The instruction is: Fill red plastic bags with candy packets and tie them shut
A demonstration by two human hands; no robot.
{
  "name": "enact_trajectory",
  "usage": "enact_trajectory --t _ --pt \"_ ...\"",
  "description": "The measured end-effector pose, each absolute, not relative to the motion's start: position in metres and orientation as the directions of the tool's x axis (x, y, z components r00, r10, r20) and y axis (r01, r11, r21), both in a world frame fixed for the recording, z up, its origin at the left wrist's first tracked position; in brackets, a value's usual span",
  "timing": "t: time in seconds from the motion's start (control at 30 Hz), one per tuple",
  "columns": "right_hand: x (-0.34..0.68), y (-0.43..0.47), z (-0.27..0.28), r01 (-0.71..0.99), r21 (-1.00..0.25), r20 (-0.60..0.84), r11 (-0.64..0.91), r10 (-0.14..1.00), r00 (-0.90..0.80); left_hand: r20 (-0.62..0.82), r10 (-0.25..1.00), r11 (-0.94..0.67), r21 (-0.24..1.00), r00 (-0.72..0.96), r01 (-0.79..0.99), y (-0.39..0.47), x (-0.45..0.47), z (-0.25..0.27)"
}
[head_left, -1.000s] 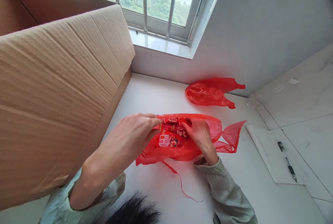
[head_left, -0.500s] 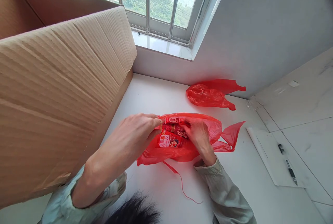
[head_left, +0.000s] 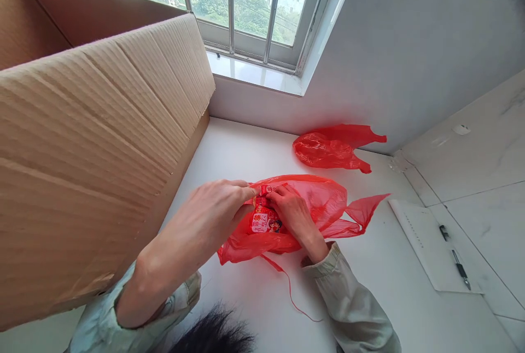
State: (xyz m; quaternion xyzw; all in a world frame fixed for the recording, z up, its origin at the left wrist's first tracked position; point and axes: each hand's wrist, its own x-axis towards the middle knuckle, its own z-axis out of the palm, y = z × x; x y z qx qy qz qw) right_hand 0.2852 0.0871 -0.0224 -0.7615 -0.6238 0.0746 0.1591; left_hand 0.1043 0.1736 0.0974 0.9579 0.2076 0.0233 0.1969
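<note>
Landmark: open bag (head_left: 330, 195), translucent red. Inside it: packets (head_left: 260, 223), red with pale pink panel and cartoon figure. Beyond it: second bag (head_left: 324, 148), red. Left of it: carton (head_left: 102, 151), tan, darker ridged stripes. Right of it: paper (head_left: 429, 249), white; pen (head_left: 461, 270), black. Beneath it: table (head_left: 238, 142), white.

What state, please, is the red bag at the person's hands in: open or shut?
Open: the red bag is spread at its mouth, red packets show inside, and the right hand touches them.

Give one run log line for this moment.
left hand: at red bag; right hand: at red packets inside; behind: second bag; left: cardboard box
</note>
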Motion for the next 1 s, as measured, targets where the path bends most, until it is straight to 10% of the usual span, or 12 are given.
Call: enact_trajectory --t 1.0 --pt "0.304 0.077 -0.003 0.655 -0.722 -0.042 -0.224 0.959 0.282 -0.093 0.435 -0.819 0.372 0.896 0.436 0.176 0.109 0.099"
